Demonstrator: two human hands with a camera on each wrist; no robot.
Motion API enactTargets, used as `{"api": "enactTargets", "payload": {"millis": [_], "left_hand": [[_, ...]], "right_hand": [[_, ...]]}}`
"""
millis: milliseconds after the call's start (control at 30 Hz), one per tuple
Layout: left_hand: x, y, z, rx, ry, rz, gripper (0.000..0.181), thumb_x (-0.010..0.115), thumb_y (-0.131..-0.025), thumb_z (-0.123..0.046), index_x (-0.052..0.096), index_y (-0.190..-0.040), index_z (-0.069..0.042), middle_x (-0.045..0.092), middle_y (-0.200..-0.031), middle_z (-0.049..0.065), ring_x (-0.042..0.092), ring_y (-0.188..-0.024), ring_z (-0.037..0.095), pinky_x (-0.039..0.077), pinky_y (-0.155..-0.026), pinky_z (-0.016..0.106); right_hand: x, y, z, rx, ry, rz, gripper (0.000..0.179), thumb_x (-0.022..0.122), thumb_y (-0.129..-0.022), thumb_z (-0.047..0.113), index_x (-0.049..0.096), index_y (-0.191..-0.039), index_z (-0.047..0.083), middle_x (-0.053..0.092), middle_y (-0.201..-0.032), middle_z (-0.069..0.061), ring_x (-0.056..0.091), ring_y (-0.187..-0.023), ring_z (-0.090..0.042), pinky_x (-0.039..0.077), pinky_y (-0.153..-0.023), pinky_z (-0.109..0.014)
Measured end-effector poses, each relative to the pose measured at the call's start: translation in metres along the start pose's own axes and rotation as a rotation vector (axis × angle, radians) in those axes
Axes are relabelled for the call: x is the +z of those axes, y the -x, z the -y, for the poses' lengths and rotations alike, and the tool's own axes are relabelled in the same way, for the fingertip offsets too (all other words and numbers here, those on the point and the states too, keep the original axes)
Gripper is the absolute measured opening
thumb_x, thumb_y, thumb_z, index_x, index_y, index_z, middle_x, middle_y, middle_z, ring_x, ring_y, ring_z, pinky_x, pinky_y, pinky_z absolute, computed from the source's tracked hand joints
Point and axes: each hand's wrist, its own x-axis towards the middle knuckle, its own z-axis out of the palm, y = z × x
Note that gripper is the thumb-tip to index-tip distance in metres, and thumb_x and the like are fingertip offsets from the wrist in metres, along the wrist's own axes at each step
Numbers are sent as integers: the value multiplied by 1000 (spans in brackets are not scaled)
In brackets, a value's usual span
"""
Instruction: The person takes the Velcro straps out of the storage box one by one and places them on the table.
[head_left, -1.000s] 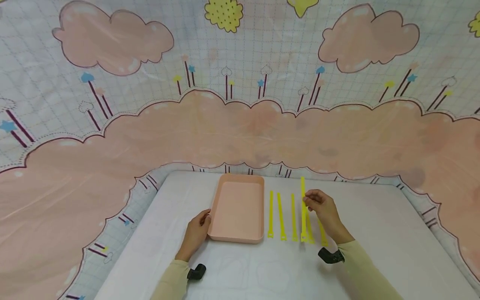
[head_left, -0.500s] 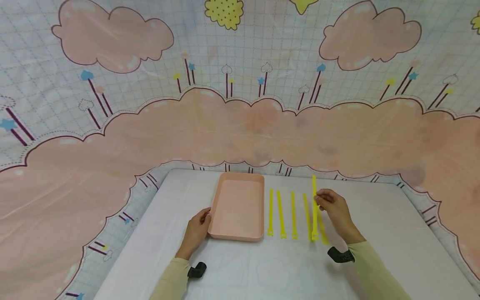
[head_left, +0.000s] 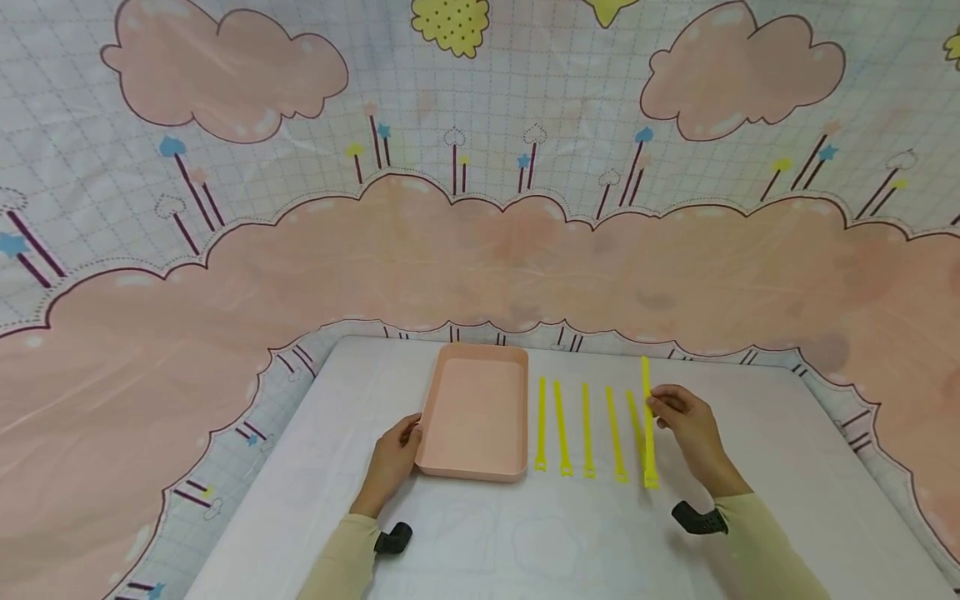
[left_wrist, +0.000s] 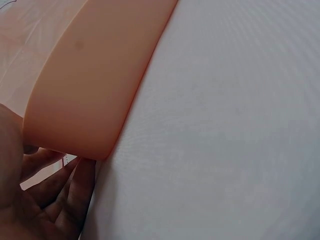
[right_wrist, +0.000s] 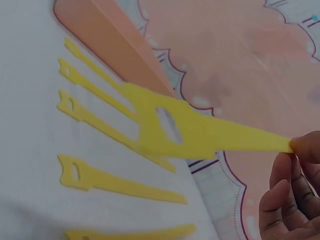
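Observation:
My right hand [head_left: 693, 429] pinches one end of a yellow hook-and-loop cable tie [right_wrist: 175, 125] between thumb and fingers. The tie's wide slotted head points away from the fingers, raised over the table at the right end of a row. Several more yellow cable ties [head_left: 588, 433] lie side by side on the white table, heads toward the near edge. At the left, my left hand [head_left: 393, 458] grips the side of a shallow peach tray [head_left: 472, 478] near its front corner. In the left wrist view, fingers [left_wrist: 82, 192] touch the tray's outer wall; part of that hand is cut off.
The white table [head_left: 495, 550] runs up to a cloud-patterned cloth [head_left: 525, 267] behind it. The tray stands just left of the row of ties, with a narrow gap between. A black device [head_left: 699, 518] sits at the right wrist, another [head_left: 393, 540] at the left.
My right hand has moved rightward with the cable tie, past the last ties of the row, and is slightly lower. The left hand and tray stay in place.

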Motion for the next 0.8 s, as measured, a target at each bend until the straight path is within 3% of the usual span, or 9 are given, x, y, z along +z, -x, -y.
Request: {"api": "enactTargets", "payload": {"millis": [200,567,800], "left_hand": [[1,-1,1,-8,-13,-2,37,52,-102,-22,58,-136,-10,69,-121,12,64,-110,25,50,-94,43],[1,0,0,-13,-20,4,38,51,-101,-22,58,-136,-9,69,-121,13,64,-110,26,50,-94,45],[1,0,0,-12,-19,4,38,51,-102,-23,58,-136,-10,69,-121,13,64,-111,26,50,-94,46]], "right_hand": [[-13,1,-5,-7,10,18,36,61,-98,24,54,-119,-5,63,-86,17,58,-81,-1,52,-72,-23],[-30,-1,-19,51,11,31,32,62,-97,28,53,-114,2,64,-85,21,58,-81,0,52,-73,-22],[-37,-6,-27,101,47,37,45,60,-98,31,50,-126,-2,63,-86,24,58,-82,3,52,-74,-20]]}}
